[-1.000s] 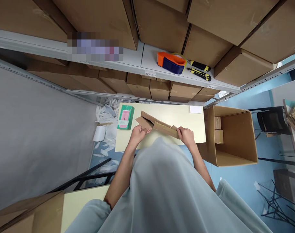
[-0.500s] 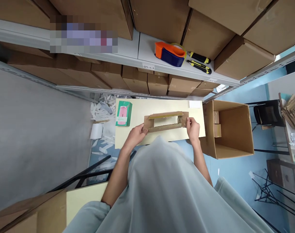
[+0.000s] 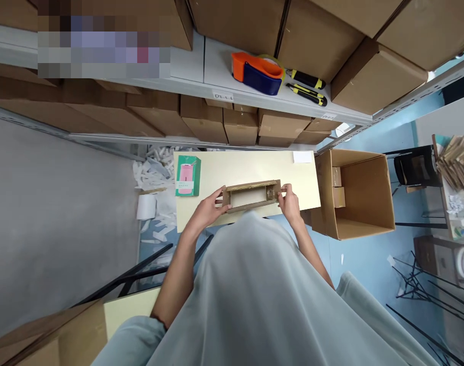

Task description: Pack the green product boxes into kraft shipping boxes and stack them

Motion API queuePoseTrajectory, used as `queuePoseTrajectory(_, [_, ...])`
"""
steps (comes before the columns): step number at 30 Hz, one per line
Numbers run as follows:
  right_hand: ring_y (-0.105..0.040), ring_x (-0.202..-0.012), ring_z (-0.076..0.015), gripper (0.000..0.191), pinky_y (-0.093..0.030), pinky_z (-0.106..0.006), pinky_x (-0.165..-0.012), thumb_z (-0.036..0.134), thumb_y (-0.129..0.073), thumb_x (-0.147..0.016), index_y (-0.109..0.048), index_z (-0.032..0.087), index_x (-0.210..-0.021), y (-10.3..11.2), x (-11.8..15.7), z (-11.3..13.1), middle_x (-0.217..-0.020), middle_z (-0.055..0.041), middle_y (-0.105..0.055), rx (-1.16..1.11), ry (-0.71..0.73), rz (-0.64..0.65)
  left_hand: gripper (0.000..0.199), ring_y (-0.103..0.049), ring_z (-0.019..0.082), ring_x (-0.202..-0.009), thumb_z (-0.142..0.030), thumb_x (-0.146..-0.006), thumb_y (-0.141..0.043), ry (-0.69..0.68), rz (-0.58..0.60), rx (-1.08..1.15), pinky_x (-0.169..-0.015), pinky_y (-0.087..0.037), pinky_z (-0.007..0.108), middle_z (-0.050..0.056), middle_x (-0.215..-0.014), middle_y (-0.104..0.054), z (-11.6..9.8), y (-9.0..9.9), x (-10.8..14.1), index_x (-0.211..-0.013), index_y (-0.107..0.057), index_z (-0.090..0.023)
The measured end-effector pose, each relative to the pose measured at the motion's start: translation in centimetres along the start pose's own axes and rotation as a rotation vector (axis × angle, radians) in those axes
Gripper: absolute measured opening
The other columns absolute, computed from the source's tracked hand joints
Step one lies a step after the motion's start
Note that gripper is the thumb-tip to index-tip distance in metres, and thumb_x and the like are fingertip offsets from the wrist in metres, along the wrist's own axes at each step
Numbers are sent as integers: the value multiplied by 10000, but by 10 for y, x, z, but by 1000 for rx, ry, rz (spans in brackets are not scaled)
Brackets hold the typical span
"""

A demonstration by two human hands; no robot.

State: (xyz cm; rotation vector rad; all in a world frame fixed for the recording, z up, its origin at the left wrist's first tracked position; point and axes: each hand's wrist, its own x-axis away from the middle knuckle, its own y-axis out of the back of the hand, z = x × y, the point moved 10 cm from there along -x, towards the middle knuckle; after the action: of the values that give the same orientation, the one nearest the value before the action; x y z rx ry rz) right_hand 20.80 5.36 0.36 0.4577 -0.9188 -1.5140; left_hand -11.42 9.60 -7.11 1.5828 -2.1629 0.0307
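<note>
End flaps (image 3: 226, 197) of the cardboard box (image 3: 252, 205) have been drawn in since the earlier frame, its ends held by left hand (image 3: 208, 209) and right hand (image 3: 290, 203) over the surface (image 3: 235, 168), shaping seemingly underway, even support likely needed next.

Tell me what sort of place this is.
Probably a storeroom or packing area: cardboard boxes crowd the metal shelves, a tape dispenser and two cutters lie on one shelf, and a big open carton stands beside the table.
</note>
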Motion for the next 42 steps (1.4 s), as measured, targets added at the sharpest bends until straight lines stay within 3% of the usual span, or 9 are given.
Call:
queuePoseTrajectory(5, [-732, -925, -250, 579, -619, -414, -944, 117, -415, -1022, -655, 251, -1532, -9, -4, 9, -1419, -144, -640, 200, 103, 69, 908, -779, 353, -1278, -342, -767, -924, 19, -104, 134, -1139, -638, 531, 158, -1490, -750, 16, -15, 6, -1610, -606, -227])
queuePoseTrajectory(10, [-695, -888, -233, 794, -610, -390, -957, 140, -493, -1024, -386, 295, -1796, -19, -14, 6, -1302, -117, -655, 184, 122, 156, 600, -784, 361, -1251, -346, -881, -864, 98, -296, 12, -1151, -613, 564, 162, -1462, -741, 18, -15, 24, -1431, -656, -226])
queuePoseTrajectory(16, [-697, -979, -242, 862, -591, -397, -998, 249, -679, -1027, -337, 347, -1811, -30, -18, -4, -1371, -107, -630, 121, 105, 227, 683, -746, 382, -1266, -374, -924, -812, 13, -235, -253, -1198, -564, 519, 135, -1366, -742, 4, -24, 37, -1577, -631, -282])
queuePoseTrajectory(20, [-707, -965, -250, 1049, -595, -387, -944, 213, -765, -943, -236, 358, -1837, -34, -15, -7, -1430, -121, -603, 170, 96, 303, 862, -723, 348, -1319, -332, -890, -816, -14, -190, -184, -1184, -599, 488, 138, -1495, -668, 4, -33, 38, -1699, -523, -277])
queuePoseTrajectory(23, [-713, -898, -240, 1109, -596, -388, -896, 179, -752, -913, -174, 362, -1842, -34, -8, 0, -1453, -131, -600, 181, 143, 298, 726, -657, 324, -1435, -372, -938, -765, -89, -201, -128, -1202, -602, 482, 131, -1567, -621, -6, -33, 39, -1637, -593, -280])
queuePoseTrajectory(27, [-730, -840, -218, 874, -607, -394, -852, 203, -681, -963, -319, 270, -1756, -25, -2, 4, -1481, -162, -608, 62, 131, 112, 489, -601, 337, -1517, -491, -1025, -677, -130, -171, -211, -1187, -609, 500, 137, -1647, -583, -12, -33, 37, -1454, -732, -262])
queuePoseTrajectory(32, [-741, -841, -208, 291, -637, -387, -850, 421, -729, -1010, -650, 243, -1227, -24, 3, -11, -1127, -48, -736, -111, 17, -18, 547, -630, 335, -1494, -475, -991, -713, -115, -129, -241, -1162, -630, 486, 142, -1691, -549, -3, -33, 33, -1490, -710, -250])
queuePoseTrajectory(37, [-762, -920, -201, 407, -700, -398, -903, 611, -755, -1012, -747, 248, -1196, -22, 6, -14, -1222, -77, -742, -268, 93, 6, 563, -604, 350, -1528, -463, -958, -767, -150, -104, -342, -1274, -539, 507, 127, -1725, -523, -4, -34, 31, -1479, -719, -256])
queuePoseTrajectory(42, [-692, -1354, -269, 432, -616, -477, -1194, 528, -702, -1093, -766, 265, -1429, -41, 18, -2, -1498, -135, -640, -228, 299, 157, 865, -447, 412, -1660, -522, -868, -886, -143, -54, -426, -1338, -458, 534, 178, -1864, -291, -7, -47, 29, -1620, -600, -205])
